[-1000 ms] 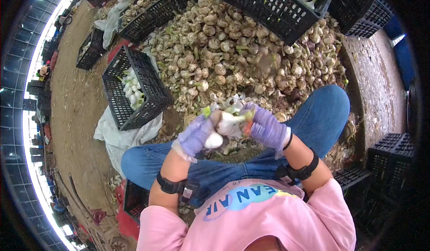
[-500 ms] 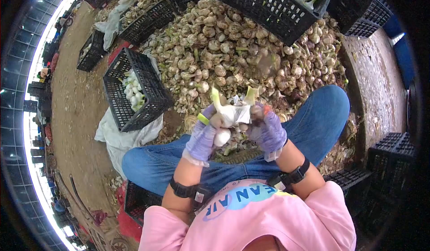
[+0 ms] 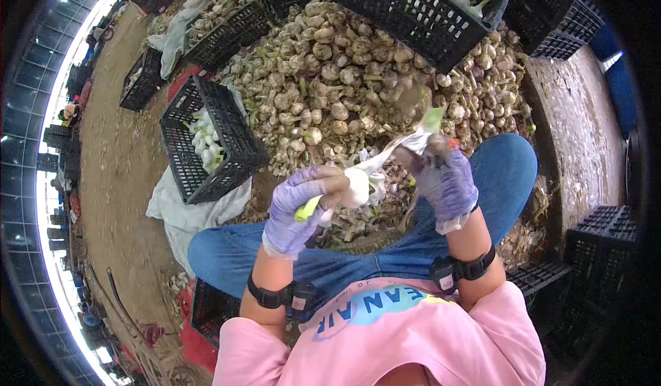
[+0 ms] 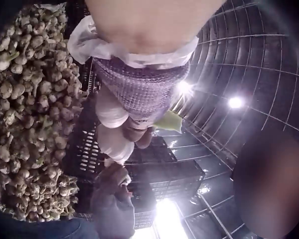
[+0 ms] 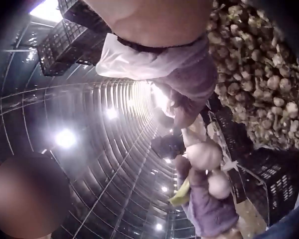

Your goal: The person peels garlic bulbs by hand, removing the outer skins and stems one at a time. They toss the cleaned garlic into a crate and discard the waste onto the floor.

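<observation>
My right hand [image 3: 446, 179] has pulled the skin [image 3: 403, 145] away toward 1 o'clock — my left hand [image 3: 296, 207] grips the white garlic bulb [image 3: 356, 186], now nearly bare.

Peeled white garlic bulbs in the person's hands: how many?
2, both in the left hand: one bulb having its skin pulled by the right hand, a second bulb tucked lower in the palm. Others may be hidden.
</observation>
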Motion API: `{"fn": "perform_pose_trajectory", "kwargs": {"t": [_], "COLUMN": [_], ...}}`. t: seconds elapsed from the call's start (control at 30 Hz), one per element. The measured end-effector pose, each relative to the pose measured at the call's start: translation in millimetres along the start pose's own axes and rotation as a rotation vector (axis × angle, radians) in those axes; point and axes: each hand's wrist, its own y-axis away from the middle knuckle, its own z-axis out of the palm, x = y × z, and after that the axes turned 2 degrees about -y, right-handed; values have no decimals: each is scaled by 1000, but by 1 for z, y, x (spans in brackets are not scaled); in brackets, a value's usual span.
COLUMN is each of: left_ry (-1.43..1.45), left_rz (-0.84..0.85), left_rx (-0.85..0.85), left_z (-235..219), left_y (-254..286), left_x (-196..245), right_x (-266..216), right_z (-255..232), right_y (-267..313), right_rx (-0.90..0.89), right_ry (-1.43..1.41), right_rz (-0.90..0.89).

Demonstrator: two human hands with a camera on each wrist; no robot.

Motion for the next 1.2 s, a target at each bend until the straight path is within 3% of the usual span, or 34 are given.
{"fn": "perform_pose_trajectory", "kwargs": {"t": [0.07,0.1,0.13,0.2,0.27,0.33,0.37,0.4,0.47,0.53,0.57,0.6,0.67,0.7,0.73,0.77,0.83,0.93,1.0,1.03,1.07,1.1,1.13,1.17,1.2], "left_ry": [22,354,558,780,821,915,792,790,691,684,678,672,655,641,626,546,450,329,-272,231,229,349,468,501,531], "left_rz": [190,59,28,-72,-146,-229,-295,-299,-315,-353,-383,-412,-418,-425,-431,-420,-377,-358,-42,-391,-385,-436,-485,-489,-328], "left_rx": [203,224,278,417,428,228,477,476,323,284,244,205,170,131,91,224,254,294,69,157,157,226,295,304,179], "left_z": [7,7,9,11,0,-3,13,15,18,23,25,26,19,16,14,21,23,26,17,8,7,7,7,5,-8], "left_y": [0,-2,-8,-19,-19,-17,-23,-21,-15,-14,-15,-15,-17,-18,-20,-22,-29,-36,-39,-42,-51,-59,-69,-90,-111], "left_x": [-12,-22,-29,-28,-34,-36,-30,-27,-25,-21,-20,-20,-26,-31,-33,-30,-24,-27,-35,-49,-46,-41,-36,-33,-45], "right_x": [-3,-4,-3,-6,-11,-9,0,13,22,27,20,22,26,20,20,22,23,25,19,19,19,20,18,15,13], "right_z": [12,11,17,52,48,39,41,33,29,26,27,20,5,5,4,4,1,-11,-23,-28,-30,-28,-25,-23,-22], "right_y": [3,5,9,14,18,19,22,14,7,3,-3,-3,-5,-4,-5,-7,-13,-19,-22,-20,-18,-17,-20,-26,-31], "right_rx": [207,224,224,206,175,79,59,-50,-156,-292,-434,-433,-320,-126,-124,-74,-24,-271,-343,-295,-241,-123,-128,-13,104], "right_ry": [12,391,388,177,155,1190,1223,1431,1684,1562,1581,1579,698,602,600,582,559,1310,1328,895,461,447,447,378,308], "right_rz": [-227,-356,-351,-653,-666,-300,-130,-351,-586,-578,-656,-653,-90,152,155,171,186,-183,-145,4,146,44,46,85,123]}}
